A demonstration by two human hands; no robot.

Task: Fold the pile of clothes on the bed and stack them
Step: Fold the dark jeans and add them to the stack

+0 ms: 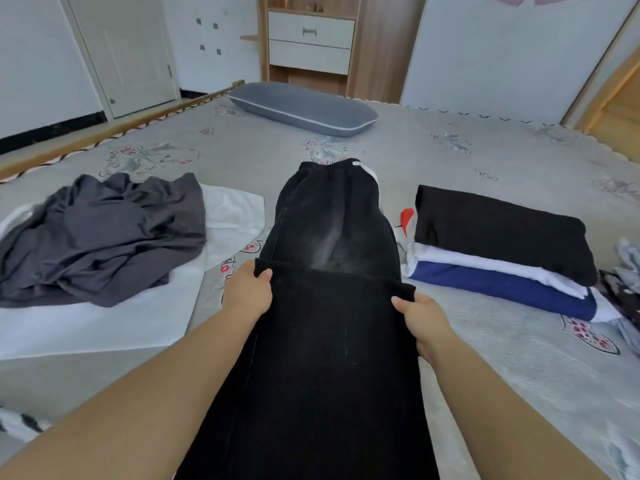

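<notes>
Black trousers (322,271) lie lengthwise in the centre of the frame, hem end folded up. Left hand (247,292) and right hand (420,318) each pinch a hem corner. The cloth looks thick, soft and limp; holding both corners should keep it square

We have a single view, from a wide-angle camera worn on the head, facing forward and down along both forearms across the bed (450,154). The hands, left (247,292) and right (424,323), sit close below the lens at frame centre. The black trousers (329,237) run toward 12 o'clock, the folded stack (502,244) lies at 2 o'clock and the unfolded pile (100,237) at 10 o'clock. The far pillow (301,109) and drawer unit (310,39) stand at 12 o'clock, and straight lines bow at the edges.
</notes>
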